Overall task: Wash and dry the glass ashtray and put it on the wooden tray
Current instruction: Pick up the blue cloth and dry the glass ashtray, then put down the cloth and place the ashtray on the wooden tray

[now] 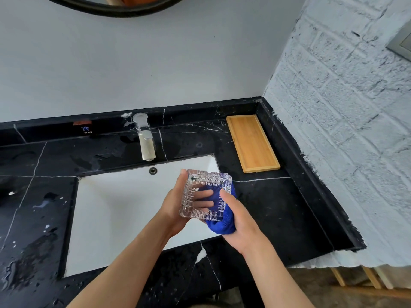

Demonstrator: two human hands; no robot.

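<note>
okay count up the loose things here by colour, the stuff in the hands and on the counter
Clear: 1, glass ashtray
Blue: 1, cloth
Wood-coloured: 1, wooden tray
Total: 3

A small label (86, 130) on the black backsplash (55, 130) reads "COLD".

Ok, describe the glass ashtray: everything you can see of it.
The glass ashtray is square, clear, thick-walled, with ribbed cut-glass sides and a flat sunken centre. It is held tilted above the white sink, not resting on anything. The left hand grips its left edge, fingers showing through the glass; the right hand presses a blue cloth against its right side and underside.
</note>
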